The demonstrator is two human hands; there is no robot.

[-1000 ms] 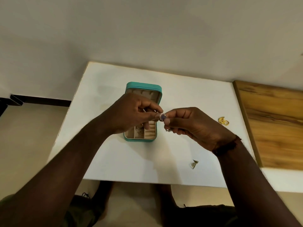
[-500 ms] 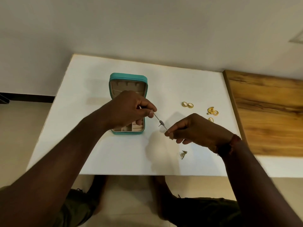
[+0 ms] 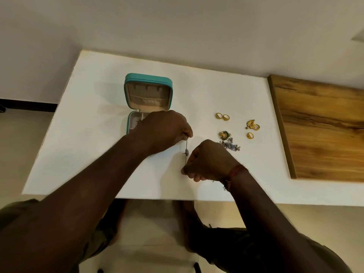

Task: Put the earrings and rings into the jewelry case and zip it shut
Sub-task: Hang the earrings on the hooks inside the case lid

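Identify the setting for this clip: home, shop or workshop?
Probably a home room, though that's uncertain: a plain white table against a bare wall, a wooden board beside it, and a teal jewelry case with personal jewellery, not shop displays.

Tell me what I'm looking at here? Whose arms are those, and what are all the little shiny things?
The camera sits on a person's head and looks down, so the arms are theirs. The left hand and the right hand each pinch one end of a long silver earring, held between them. On the white table sits a teal jewelry case, open, partly hidden behind the left hand. To the right lie gold rings, gold earrings and a small silver heap, all waiting to go in.
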